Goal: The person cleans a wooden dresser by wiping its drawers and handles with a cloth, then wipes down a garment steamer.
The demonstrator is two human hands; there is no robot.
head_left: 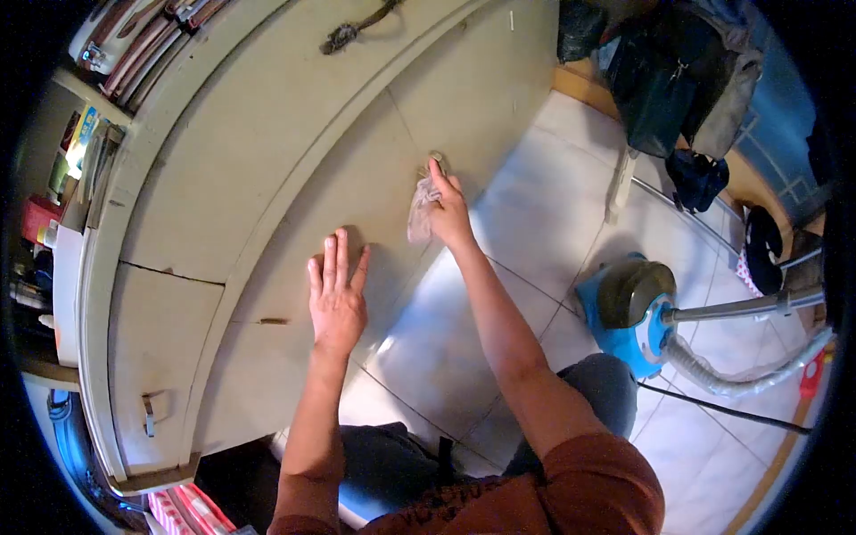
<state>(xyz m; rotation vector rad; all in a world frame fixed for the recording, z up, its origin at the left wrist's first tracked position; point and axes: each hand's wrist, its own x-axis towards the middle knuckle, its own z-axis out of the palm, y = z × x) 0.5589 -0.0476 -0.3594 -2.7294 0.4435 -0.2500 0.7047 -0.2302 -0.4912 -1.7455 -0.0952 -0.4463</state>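
Observation:
Near the middle, my left hand rests on the pale cabinet front, its fingers spread and nothing in it. Higher and to the right, my right hand holds a light greyish-pink cloth against the same panel. The cloth hangs below the fingers, beside a small round knob. Left of my left hand is a small brown handle on the panel. A metal handle sits on the lower left door.
A blue vacuum cleaner with a hose and black cable stands on the tiled floor at right. Bags hang at the upper right. Shelves with books line the left edge.

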